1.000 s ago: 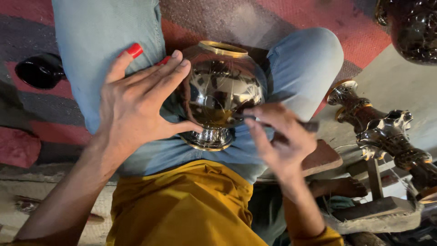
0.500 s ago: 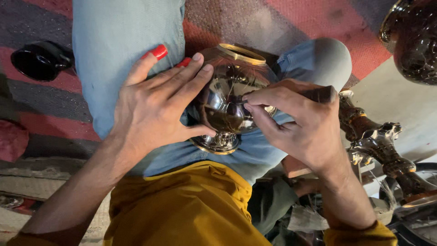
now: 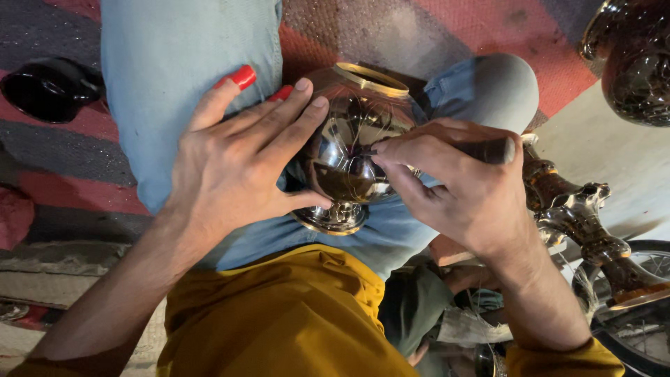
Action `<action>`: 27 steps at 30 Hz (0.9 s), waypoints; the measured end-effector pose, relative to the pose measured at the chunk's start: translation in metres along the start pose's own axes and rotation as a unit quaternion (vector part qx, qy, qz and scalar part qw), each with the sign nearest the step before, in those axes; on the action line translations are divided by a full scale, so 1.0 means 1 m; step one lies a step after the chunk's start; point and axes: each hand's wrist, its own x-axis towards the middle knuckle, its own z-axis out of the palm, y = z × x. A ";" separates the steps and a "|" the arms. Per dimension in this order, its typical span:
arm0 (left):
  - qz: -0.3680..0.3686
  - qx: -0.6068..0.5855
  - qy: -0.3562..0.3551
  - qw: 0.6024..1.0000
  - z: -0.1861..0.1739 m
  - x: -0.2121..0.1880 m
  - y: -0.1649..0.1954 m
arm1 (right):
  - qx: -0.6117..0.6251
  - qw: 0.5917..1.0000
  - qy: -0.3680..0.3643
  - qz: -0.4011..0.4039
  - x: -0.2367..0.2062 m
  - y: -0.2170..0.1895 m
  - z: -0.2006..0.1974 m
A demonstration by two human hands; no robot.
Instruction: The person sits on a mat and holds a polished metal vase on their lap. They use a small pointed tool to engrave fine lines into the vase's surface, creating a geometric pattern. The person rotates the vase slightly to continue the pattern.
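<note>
With our left hand (image 3: 230,174) spread wide bracing the shiny brass pot (image 3: 352,150) at frame centre, our right hand (image 3: 464,192) should guide its tightly pinched engraving tool (image 3: 488,150) steadily.

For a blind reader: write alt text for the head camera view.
A left hand steadies a shiny round brass pot on a lap in light blue jeans, while the right hand presses a thin dark tool against the pot's side.
</note>
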 end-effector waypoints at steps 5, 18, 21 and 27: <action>0.003 0.008 0.006 1.000 0.001 0.001 0.000 | 0.023 0.999 -0.016 0.016 0.002 0.003 -0.001; -0.001 0.008 0.007 1.000 -0.005 0.005 0.002 | 0.016 0.999 0.012 0.025 -0.006 -0.004 -0.003; -0.001 0.011 0.006 1.000 -0.007 0.007 0.003 | 0.041 0.999 0.015 0.033 -0.009 -0.005 -0.003; 0.000 0.011 0.007 1.000 -0.008 0.008 0.003 | 0.046 0.997 0.032 0.043 -0.013 -0.007 0.000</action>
